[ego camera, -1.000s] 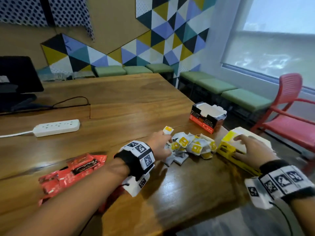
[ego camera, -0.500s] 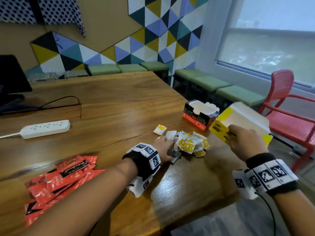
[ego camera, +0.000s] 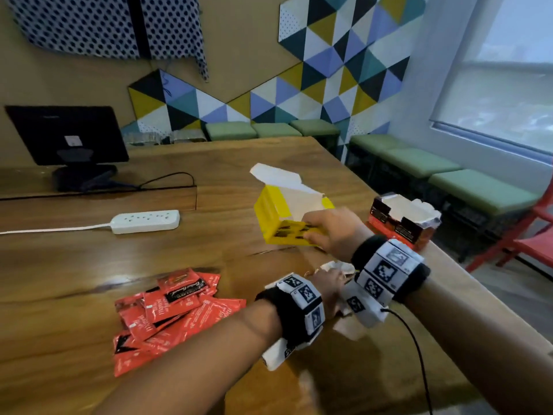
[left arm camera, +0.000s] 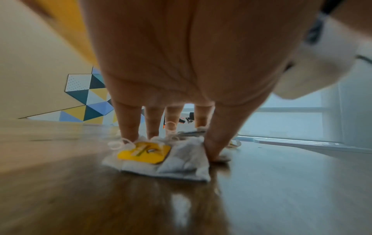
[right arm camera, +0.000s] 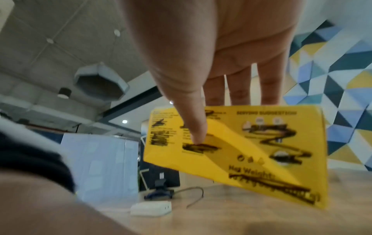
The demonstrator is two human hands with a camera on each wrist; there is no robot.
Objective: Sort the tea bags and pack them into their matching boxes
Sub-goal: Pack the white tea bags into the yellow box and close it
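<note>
My right hand (ego camera: 321,232) holds the open yellow box (ego camera: 282,218) tilted above the table, lid flap up. In the right wrist view the thumb (right arm camera: 198,135) presses its printed face (right arm camera: 261,151) and the fingers lie behind it. My left hand (ego camera: 327,284) is down on the white tea bags with yellow tags (left arm camera: 147,151), largely hidden under my right wrist in the head view. The left wrist view shows my fingers (left arm camera: 128,127) behind the small pile and my thumb (left arm camera: 213,147) in front, pinching it against the table. Red sachets (ego camera: 173,310) lie heaped at the left. The open red-and-black box (ego camera: 401,218) stands at the right.
A white power strip (ego camera: 146,221) with its cable lies at mid-left, and a black monitor (ego camera: 67,136) stands at the back left. The table's right edge (ego camera: 466,295) runs close by my right arm. Green benches and a red chair (ego camera: 538,235) stand beyond it.
My right hand has lifted the yellow box off the table's right edge and carried it left, over the tea bags. My left hand has stayed on the pile and drawn it together.
</note>
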